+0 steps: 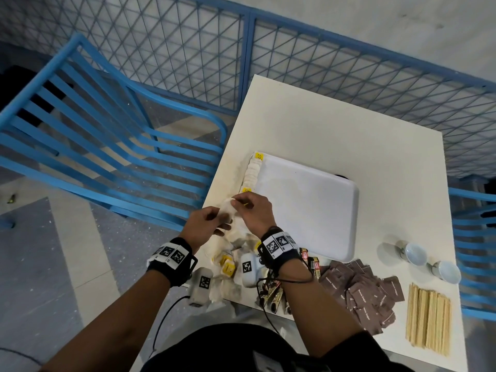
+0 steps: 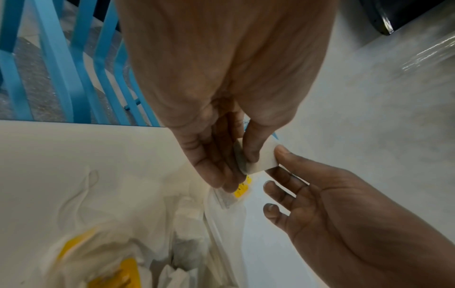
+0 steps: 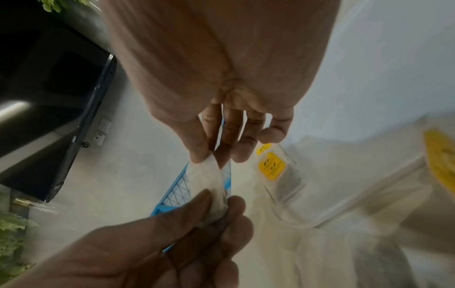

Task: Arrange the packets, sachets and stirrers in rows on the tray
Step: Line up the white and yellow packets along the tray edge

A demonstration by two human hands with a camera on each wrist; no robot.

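Between the hands, a white tea bag is pinched at opposite ends by left hand and right hand, above the counter.

Soft, even light throughout, shadows faint. The head view bends strongly at its edges; both wrist views are blurred and washed-out, especially near their lower edges.
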